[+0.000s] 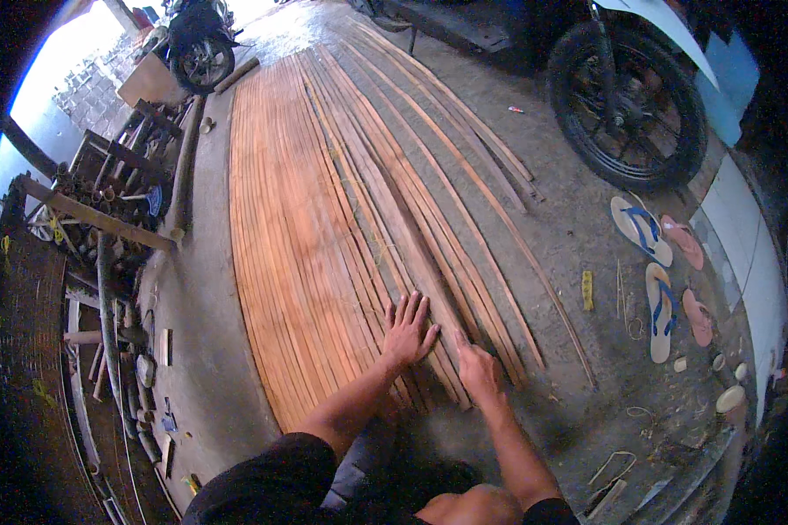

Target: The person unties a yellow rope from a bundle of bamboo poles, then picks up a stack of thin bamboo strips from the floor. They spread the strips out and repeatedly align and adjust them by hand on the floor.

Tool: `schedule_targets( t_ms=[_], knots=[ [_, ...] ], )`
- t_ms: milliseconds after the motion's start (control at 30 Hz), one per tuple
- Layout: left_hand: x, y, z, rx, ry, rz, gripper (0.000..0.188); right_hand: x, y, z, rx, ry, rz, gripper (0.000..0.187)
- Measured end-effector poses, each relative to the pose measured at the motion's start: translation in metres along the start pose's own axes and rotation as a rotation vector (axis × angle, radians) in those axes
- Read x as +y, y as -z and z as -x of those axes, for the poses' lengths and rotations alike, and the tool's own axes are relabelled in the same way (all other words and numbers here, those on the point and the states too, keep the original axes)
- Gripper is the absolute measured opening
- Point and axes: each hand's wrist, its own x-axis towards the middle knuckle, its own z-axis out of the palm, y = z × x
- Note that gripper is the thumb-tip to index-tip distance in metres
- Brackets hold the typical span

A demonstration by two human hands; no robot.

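Long thin slats [280, 227], which look like split bamboo, lie side by side on the floor in a broad mat. My left hand [404, 332] is open, its fingers spread flat on the slats at the near right part of the mat. Beside it runs a wider greyish strip [416, 249]. My right hand [479, 371] is closed just to the right, its forefinger stretched along the near end of that strip. Something small and dark shows at its fingertips, too unclear to name. Thin yellow string [381, 249] crosses the slats ahead of my left hand.
Loose slats [499, 192] lie apart on the concrete to the right. Beyond them stands a motorbike's front wheel [626, 105], with flip-flops [659, 311] nearer me. A wooden rack [96, 214] with clutter lines the left side. Another motorbike [201, 52] is at the far left.
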Motion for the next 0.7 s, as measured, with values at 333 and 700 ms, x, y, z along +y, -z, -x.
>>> schedule_targets(
  t_ms=[333,700],
  knots=[
    [-0.001,0.006,-0.001,-0.008,0.027,0.024,0.066,0.004,0.009,-0.022,0.026,-0.057,-0.208,0.042],
    [-0.003,-0.003,-0.002,0.022,0.002,-0.014,0.061,0.021,-0.047,0.021,0.123,0.005,-0.140,0.045]
  ],
)
